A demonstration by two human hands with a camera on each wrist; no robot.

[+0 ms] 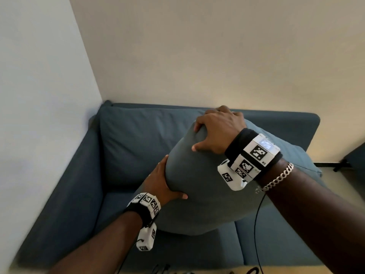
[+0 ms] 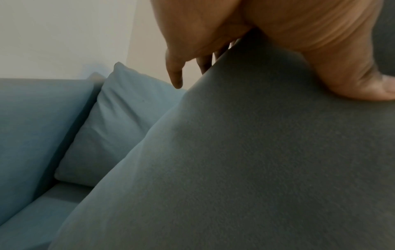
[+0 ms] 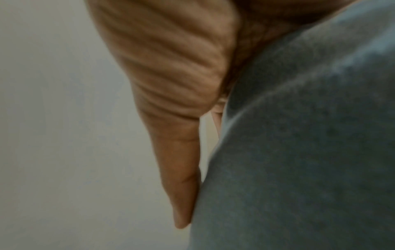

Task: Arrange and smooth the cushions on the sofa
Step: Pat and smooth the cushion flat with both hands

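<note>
— Head view: where's the cushion [image 1: 207,186]?
— Raised above the sofa [image 1: 65,194] seat, right of centre. Your left hand [image 1: 161,182] clasps its near-left edge; your right hand [image 1: 217,131] grips its far top.

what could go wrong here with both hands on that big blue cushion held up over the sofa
The large blue fabric cushion is held only at its upper corner: right hand on top, left hand at the side. It could sag or slip from that grip. Its hanging bottom may drag across the blue sofa seat, or knock the blue back cushion.
</note>
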